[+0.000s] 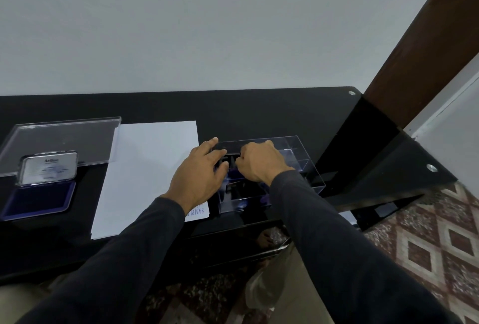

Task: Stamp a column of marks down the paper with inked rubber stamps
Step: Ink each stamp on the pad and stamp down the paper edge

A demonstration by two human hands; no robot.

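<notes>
Nearest: two dark sleeves reaching forward over the front edge of the black worktop (272, 111)

Just beyond, a white sheet of paper (150, 168) lying flat, left of centre, mostly blank; one purple mark reading roughly "SAMPLE" at its near right corner, partly hidden under the left wrist. Judged from that: column barely begun, only the first mark seen, rest of the sheet unstamped

Right of the paper, touching or just beside its edge, a clear plastic box (303, 165) divided into compartments, dark shapes inside, probably the rubber stamps, too blurred to count

Left hand (199, 176) spread across the box's near left corner, fingers splayed and open, apparently steadying the box, holding nothing that can be made out. Right hand (259, 163) curled over the middle of the box, fingers bent tight into a closed grip; whether on a stamp or only on a compartment wall, cannot tell, fingertips hidden

Step in hand, as a guess: picking a stamp from the box or putting one back

Farther left, an ink pad (39, 200) lying open, purple surface bare, lid (49, 168) propped up behind it; a clear lid panel (64, 139) leaning behind that

Next move likely calls for: lifting a stamp clear, crossing over the paper to the pad well apart on the left, pressing face down to ink, then setting it squarely in line with the existing mark
</notes>
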